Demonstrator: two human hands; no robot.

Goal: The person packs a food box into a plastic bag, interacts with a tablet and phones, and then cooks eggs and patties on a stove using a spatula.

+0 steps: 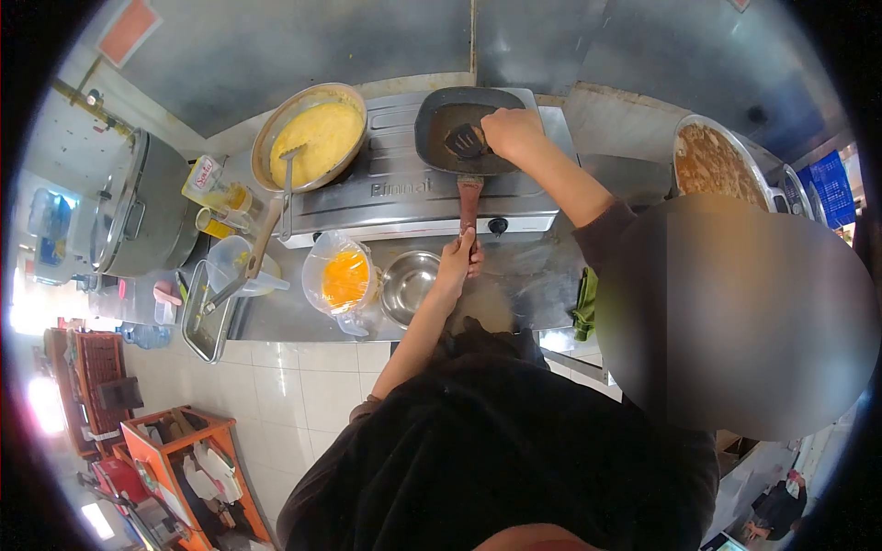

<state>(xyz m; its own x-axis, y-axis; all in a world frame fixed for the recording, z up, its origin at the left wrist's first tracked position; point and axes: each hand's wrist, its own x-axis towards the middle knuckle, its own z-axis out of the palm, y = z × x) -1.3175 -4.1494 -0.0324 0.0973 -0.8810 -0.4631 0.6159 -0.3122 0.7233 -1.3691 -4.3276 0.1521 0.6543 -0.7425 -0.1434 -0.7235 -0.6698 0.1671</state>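
Observation:
My left hand (457, 257) is closed around the reddish-brown handle of a dark square frying pan (429, 138), which sits on the steel Rinnai stove (367, 207). Over the pan, my right hand (510, 133) is closed on a black slotted spatula (464, 140); the fist hides most of its handle. The spatula head lies low inside the pan, over a brownish bottom. Below the stove, near my left forearm, stand a steel bowl (411, 286) and a clear plastic container (316, 274) with orange-yellow food inside. A blurred patch covers my right upper arm.
At the stove's left, a large wok (261, 147) holds yellow food with a metal spatula (288, 179) in it. A big pot (152, 207), bottles and a metal tray (195, 308) stand further left. On the right are a bowl of brown food (717, 161) and a green cloth (585, 305).

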